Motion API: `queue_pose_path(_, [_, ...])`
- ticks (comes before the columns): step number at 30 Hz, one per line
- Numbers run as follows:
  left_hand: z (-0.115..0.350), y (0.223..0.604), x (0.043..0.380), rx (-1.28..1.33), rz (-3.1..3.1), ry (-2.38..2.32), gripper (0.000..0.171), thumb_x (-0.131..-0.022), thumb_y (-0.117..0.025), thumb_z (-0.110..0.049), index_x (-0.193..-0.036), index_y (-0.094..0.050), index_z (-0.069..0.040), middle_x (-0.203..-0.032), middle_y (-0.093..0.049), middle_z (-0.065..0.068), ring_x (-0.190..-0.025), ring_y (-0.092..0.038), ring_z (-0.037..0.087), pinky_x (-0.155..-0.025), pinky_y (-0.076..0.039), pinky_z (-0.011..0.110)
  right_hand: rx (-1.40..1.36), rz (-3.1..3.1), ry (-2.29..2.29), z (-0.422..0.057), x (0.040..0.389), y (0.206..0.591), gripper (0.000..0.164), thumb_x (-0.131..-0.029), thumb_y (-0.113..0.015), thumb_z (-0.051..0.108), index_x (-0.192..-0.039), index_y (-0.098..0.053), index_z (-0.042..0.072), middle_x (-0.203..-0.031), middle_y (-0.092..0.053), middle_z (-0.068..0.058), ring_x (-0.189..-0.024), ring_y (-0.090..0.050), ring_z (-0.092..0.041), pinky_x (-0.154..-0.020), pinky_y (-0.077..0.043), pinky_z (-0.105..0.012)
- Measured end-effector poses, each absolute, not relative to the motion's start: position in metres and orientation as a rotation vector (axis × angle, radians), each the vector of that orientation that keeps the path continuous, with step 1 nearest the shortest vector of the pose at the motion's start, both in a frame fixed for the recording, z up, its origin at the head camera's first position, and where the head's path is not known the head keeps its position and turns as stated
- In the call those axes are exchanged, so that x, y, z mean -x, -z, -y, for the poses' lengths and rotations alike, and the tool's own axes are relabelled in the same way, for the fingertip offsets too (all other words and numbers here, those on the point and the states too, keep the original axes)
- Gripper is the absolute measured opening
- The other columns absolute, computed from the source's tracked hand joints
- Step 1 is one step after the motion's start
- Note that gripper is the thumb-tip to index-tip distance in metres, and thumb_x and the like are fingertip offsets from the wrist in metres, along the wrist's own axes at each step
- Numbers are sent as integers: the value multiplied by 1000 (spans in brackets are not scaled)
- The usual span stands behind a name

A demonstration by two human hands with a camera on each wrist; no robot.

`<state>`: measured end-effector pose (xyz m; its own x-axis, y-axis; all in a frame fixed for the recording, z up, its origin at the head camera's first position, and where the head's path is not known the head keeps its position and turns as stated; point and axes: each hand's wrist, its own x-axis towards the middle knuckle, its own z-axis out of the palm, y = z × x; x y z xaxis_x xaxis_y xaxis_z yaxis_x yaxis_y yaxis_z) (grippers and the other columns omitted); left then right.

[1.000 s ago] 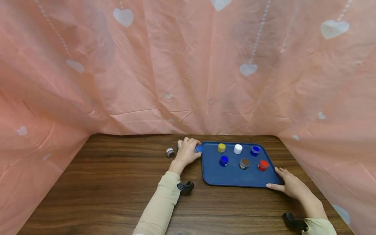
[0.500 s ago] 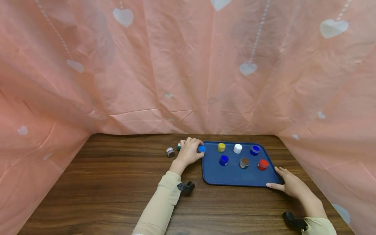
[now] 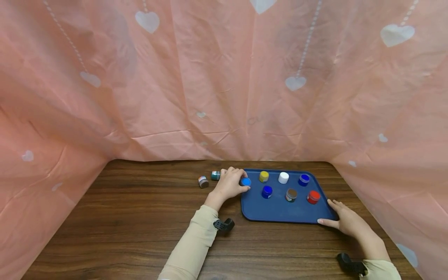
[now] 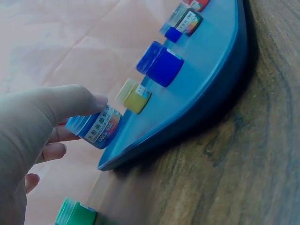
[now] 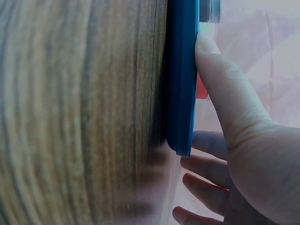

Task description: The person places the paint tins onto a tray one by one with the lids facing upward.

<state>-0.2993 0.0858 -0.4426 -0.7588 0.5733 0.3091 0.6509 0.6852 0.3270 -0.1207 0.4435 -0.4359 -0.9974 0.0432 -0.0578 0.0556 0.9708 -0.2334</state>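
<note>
My left hand point(image 3: 229, 184) pinches a light blue paint jar point(image 3: 246, 182) between thumb and fingers, at the left end of the blue tray point(image 3: 276, 212). In the left wrist view the labelled side of this paint jar point(image 4: 102, 127) faces the camera, its base close over the tray's corner. My right hand point(image 3: 347, 219) rests on the tray's near right corner, thumb on the front rim and fingers spread along the right side. The right wrist view has that thumb point(image 5: 232, 89) against the rim, with the other fingers loosely bent past the corner.
On the tray stand yellow point(image 3: 264, 176), white point(image 3: 283, 177), brown point(image 3: 291, 195) and red point(image 3: 313, 197) paint jars, plus two dark blue ones. Left of it on the wooden table point(image 3: 122, 217) are a green jar point(image 3: 215, 175) and a brownish jar point(image 3: 203, 182). A pink curtain point(image 3: 224, 97) hangs behind.
My left hand has carried the light blue jar rightward from the tray's left edge to just inside it, uncovering the green jar. The right hand and tray have stayed put.
</note>
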Motion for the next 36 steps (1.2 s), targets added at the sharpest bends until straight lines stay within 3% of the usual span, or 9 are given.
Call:
queue_pose_path(10, [-90,446,295,1033,2724,540,35,-81,-75,-50,-104,-65,-24,-102,-66,-9,-100,-52,14,-85,-33,35,-74,-3075,361,-444,121,436,97,-81,-69,57,-139,-39,-15,-139,-34,-46,-125,-33,-65,-95,-34,-71])
queue_pose_path(36, [-91,448,294,992,2770,471,40,-82,-69,-58,-106,-65,-26,-106,-65,-9,-102,-52,16,-83,-31,35,-80,-3063,366,-443,121,436,98,-82,-68,57,-140,-38,-15,-139,-33,-46,-126,-32,-65,-95,-34,-71])
